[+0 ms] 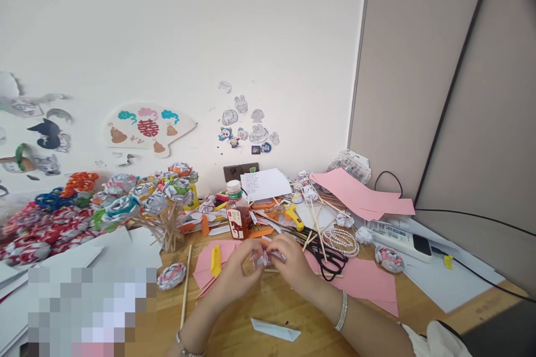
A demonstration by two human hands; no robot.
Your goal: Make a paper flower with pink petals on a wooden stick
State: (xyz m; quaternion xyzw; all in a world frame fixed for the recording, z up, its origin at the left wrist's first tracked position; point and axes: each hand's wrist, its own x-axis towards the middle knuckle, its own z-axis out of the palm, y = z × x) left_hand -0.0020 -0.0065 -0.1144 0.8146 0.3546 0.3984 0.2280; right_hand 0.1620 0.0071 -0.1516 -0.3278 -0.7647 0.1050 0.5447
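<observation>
Both of my hands meet over the middle of the wooden table, pinching a small piece of folded paper (265, 257), whitish with pink lines. My left hand (243, 268) grips its left side between thumb and fingers. From the right, my right hand (288, 259) holds the other side with bent fingers. Part of the paper is hidden behind the fingers. A folded pale strip of paper (275, 329) lies on the table just below the hands. Left of my left hand, a yellow folded paper strip (215, 260) rests on pink paper (204, 269).
A drink bottle (237, 211) stands behind my hands. Black scissors (333, 262), a yellow glue gun (293, 216), a bead string (341, 241) and sticks lie to the right. Paper flowers (121, 209) crowd the left. A power strip (402, 240) sits far right, with cables.
</observation>
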